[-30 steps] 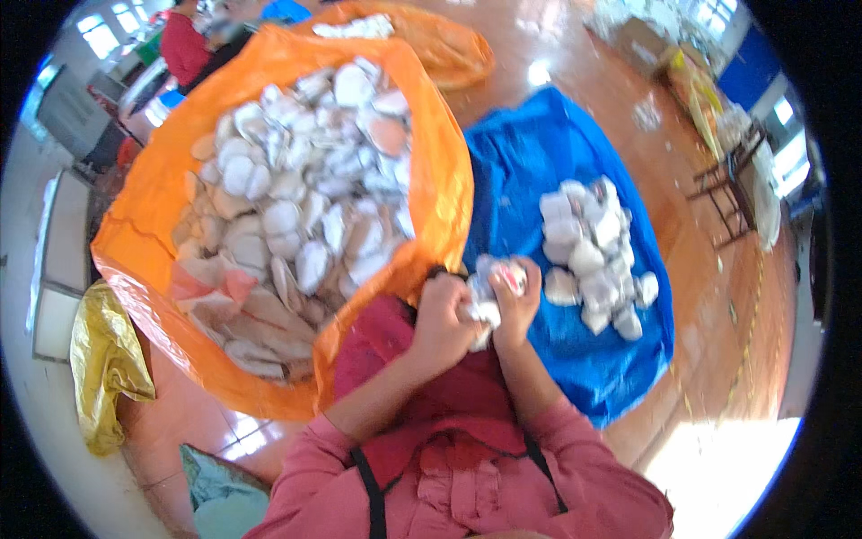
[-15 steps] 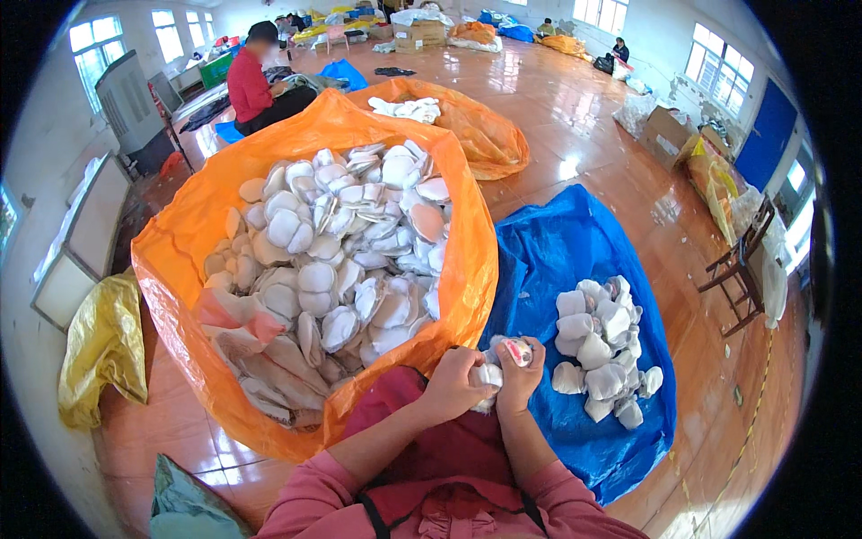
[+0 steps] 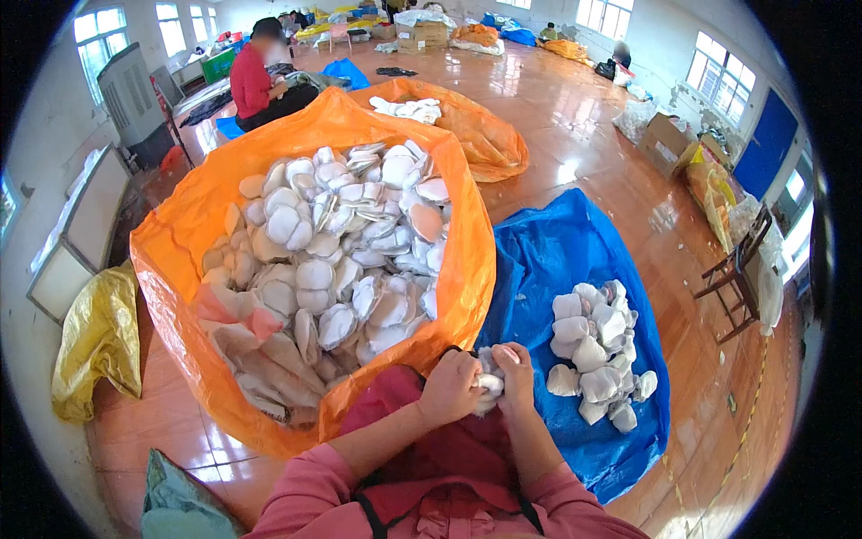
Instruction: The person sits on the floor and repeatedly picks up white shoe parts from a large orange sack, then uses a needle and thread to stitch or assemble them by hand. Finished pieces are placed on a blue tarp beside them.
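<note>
Big orange sack point(image 3: 180, 242), open mouth, centre-left on floor, heaped with white pads point(image 3: 332, 242).
Second orange sack point(image 3: 489, 135) just behind it, lower, white pieces on top.
Yellow plastic bag point(image 3: 99, 337) crumpled by left wall.
Brown cardboard box point(image 3: 663, 142) near right wall; yellow-orange bag point(image 3: 709, 189) beside it.
More cardboard boxes point(image 3: 422, 34) at far end of room, orange sack point(image 3: 471, 36) next to them.
Labels, signs, screens: none readable.

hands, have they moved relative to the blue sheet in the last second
No. Both hands remain together on the white piece at the blue sheet's near-left edge; only the camera tilted.
</note>
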`<state>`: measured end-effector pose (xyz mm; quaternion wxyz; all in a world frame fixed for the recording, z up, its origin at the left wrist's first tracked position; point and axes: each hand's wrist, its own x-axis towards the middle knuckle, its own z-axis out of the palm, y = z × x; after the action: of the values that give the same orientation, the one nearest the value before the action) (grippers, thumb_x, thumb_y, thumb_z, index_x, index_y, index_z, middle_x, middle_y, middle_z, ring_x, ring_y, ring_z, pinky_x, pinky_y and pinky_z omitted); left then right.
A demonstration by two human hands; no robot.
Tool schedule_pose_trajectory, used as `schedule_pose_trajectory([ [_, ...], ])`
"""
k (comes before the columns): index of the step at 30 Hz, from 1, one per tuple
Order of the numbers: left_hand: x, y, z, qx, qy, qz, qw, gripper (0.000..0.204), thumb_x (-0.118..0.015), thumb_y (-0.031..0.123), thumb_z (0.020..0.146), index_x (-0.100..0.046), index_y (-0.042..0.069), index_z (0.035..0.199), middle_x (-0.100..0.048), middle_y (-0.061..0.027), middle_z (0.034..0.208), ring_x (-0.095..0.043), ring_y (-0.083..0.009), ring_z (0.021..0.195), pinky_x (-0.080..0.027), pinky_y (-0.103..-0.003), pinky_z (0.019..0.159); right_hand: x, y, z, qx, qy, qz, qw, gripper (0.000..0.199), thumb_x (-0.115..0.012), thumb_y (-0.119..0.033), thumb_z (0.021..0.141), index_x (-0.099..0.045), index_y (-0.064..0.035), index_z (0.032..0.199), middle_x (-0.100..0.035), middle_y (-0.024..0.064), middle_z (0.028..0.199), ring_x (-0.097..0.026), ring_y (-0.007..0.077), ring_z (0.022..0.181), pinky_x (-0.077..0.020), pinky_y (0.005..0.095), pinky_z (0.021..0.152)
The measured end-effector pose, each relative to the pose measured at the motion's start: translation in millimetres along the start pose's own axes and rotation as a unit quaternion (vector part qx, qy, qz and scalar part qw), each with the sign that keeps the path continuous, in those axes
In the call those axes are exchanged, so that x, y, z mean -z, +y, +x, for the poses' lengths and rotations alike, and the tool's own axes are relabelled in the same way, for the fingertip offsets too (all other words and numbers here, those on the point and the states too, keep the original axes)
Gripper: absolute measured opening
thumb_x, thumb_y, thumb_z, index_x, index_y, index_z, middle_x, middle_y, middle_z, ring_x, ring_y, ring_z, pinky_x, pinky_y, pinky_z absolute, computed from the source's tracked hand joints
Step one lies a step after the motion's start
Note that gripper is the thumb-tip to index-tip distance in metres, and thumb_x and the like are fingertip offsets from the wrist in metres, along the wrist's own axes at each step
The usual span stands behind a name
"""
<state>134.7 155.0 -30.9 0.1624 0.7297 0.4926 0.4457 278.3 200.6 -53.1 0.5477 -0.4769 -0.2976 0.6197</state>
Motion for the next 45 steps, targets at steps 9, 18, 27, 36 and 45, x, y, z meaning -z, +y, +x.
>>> schedule_pose_trajectory([
  [9,11.1,-10.0,19.2,0.217,-0.099,-0.083,0.968,0.041,-0.083,0.02,0.065,-0.059,0.002,0.091,-0.063,-0.0151,0.086,-0.063,-0.0305,0.081,-0.049,-0.04,0.072,15.5,-7.1,1.3,-0.046,-0.06,-0.04,0.996,0.031,-0.071,-0.018,0.089,-0.057,-0.0048,0.113,-0.064,0.0075,0.102,-0.062,0.0167,0.092,-0.0519,0.0314,0.082],
  [18,14.3,-7.4,1.9,0.374,-0.103,-0.425,0.818,0.031,-0.084,0.015,0.072,-0.061,0.003,0.09,-0.062,-0.005,0.082,-0.058,-0.0131,0.078,-0.048,-0.031,0.069,51.8,-72.2,6.9,0.088,-0.416,-0.285,0.859,0.037,-0.075,-0.012,0.083,-0.062,-0.0083,0.117,-0.053,0.0095,0.134,-0.05,0.0215,0.124,-0.0409,0.0348,0.104],
  [27,6.5,-9.0,-10.6,0.271,-0.071,-0.254,0.926,0.028,-0.079,0.001,0.071,-0.057,0.005,0.089,-0.058,-0.0027,0.078,-0.056,-0.0121,0.075,-0.047,-0.029,0.068,52.1,-68.6,13.1,0.123,-0.457,-0.415,0.777,0.039,-0.08,-0.016,0.077,-0.066,-0.0072,0.112,-0.051,0.0109,0.138,-0.046,0.0261,0.131,-0.0378,0.0386,0.108],
  [36,0.8,-6.3,-22.7,0.287,-0.03,-0.215,0.933,0.031,-0.075,-0.003,0.076,-0.052,0.006,0.096,-0.054,-0.0014,0.085,-0.053,-0.0123,0.08,-0.045,-0.027,0.071,24.9,-70.1,-4.1,0.193,-0.405,-0.499,0.741,0.024,-0.071,-0.011,0.078,-0.061,-0.0072,0.1,-0.054,0.0099,0.124,-0.057,0.028,0.113,-0.0469,0.0366,0.094],
  [45,-8.6,14.0,-27.4,0.24,0.023,-0.149,0.959,0.029,-0.072,0.003,0.077,-0.05,0.002,0.097,-0.054,-0.0144,0.088,-0.056,-0.0294,0.081,-0.046,-0.038,0.072,21.3,-59.8,-11.4,0.267,-0.342,-0.553,0.711,0.025,-0.067,-0.014,0.077,-0.057,-0.0079,0.1,-0.053,0.0138,0.113,-0.055,0.0354,0.107,-0.0471,0.042,0.09],
])
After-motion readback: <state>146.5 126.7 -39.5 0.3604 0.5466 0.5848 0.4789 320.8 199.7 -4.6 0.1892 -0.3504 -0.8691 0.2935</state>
